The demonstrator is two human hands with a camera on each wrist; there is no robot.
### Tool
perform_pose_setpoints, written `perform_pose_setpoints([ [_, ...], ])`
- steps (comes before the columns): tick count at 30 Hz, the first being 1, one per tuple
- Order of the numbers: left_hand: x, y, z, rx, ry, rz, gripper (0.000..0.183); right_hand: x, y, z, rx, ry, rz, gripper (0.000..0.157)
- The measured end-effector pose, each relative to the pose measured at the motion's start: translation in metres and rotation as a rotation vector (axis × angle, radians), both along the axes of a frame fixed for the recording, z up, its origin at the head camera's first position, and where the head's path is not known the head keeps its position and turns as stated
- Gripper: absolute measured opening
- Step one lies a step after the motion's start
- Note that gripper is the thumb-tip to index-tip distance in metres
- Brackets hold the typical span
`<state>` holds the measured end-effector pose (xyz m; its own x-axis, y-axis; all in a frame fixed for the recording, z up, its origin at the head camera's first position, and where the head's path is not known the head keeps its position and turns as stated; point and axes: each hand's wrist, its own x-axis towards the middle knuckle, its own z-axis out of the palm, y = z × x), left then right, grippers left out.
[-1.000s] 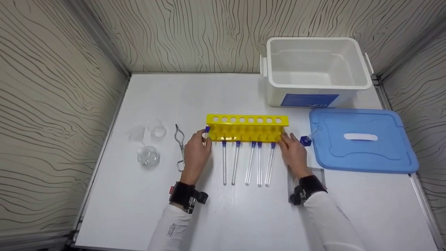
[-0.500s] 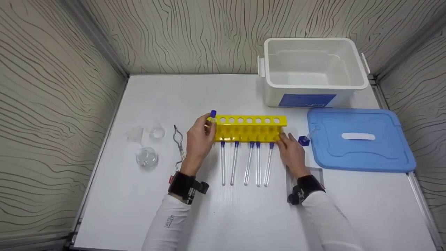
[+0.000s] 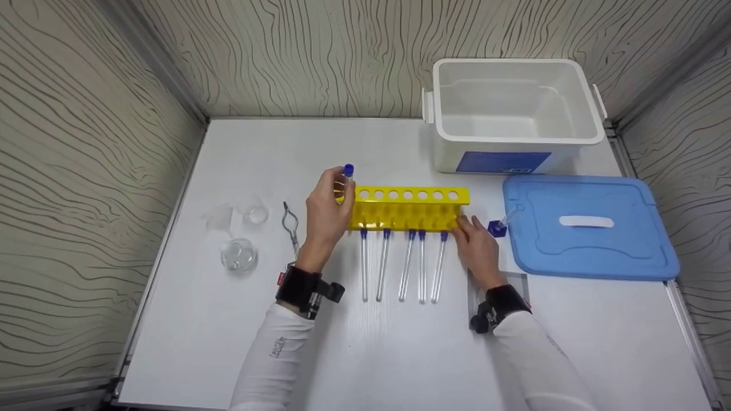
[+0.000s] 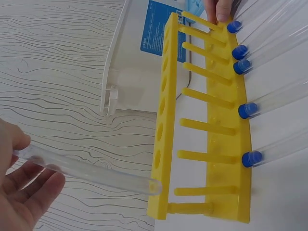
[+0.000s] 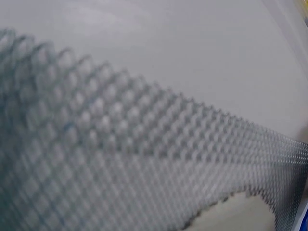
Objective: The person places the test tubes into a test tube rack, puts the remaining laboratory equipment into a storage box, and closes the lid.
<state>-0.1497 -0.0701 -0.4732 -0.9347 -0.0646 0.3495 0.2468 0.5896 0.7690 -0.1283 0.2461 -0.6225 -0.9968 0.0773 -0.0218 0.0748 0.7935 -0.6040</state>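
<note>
Tube (image 4: pixel 96 171) raised at the left end of the yellow rack (image 3: pixel 408 213)

From my end of the rig, I see the left hand (image 3: pixel 329 212) pinching that tube near its blue cap (image 3: pixel 349 169), probably to leave the round tip free; the tip overlaps the rack's top bar, though I can't tell whether it sits in a hole. The right hand (image 3: pixel 478 251) holds the rack's right end between thumb and fingers, which I take as steadying.

Five capped tubes (image 3: pixel 365 268) lie on the counter (image 3: pixel 400 354), caps at the rack's front edge, within easy reach, I'd judge. Farther left are metal tongs (image 3: pixel 293 234), a funnel (image 3: pixel 220 218) and a round flask (image 3: pixel 239 256); to the right, a blue lid (image 3: pixel 594 245) lies before an open white tub (image 3: pixel 517 138).

White print on the tub's blue label (image 3: pixel 502 162) is too small for me; the left sleeve (image 3: pixel 271 357) carries lettering I can't read either.
</note>
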Motion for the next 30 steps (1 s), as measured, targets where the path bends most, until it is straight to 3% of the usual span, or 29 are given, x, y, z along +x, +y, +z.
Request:
perform_pose_setpoints([
  [10, -0.013, 0.001, 0.0, 0.079, 0.065, 0.002, 0.028, 0.001, 0.0, -0.004, 0.004, 0.018, -0.01, 0.046],
  [15, -0.018, 0.002, -0.003, 0.095, 0.038, 0.013, 0.028, 0.001, -0.001, -0.003, -0.005, 0.017, -0.017, 0.045],
  [23, -0.022, 0.004, -0.018, 0.093, 0.001, 0.005, 0.026, 0.001, -0.001, -0.005, -0.012, 0.008, -0.021, 0.046],
  [30, -0.022, 0.005, -0.03, 0.11, -0.099, 0.019, 0.027, 0.002, -0.002, -0.005, -0.023, -0.035, -0.027, 0.048],
])
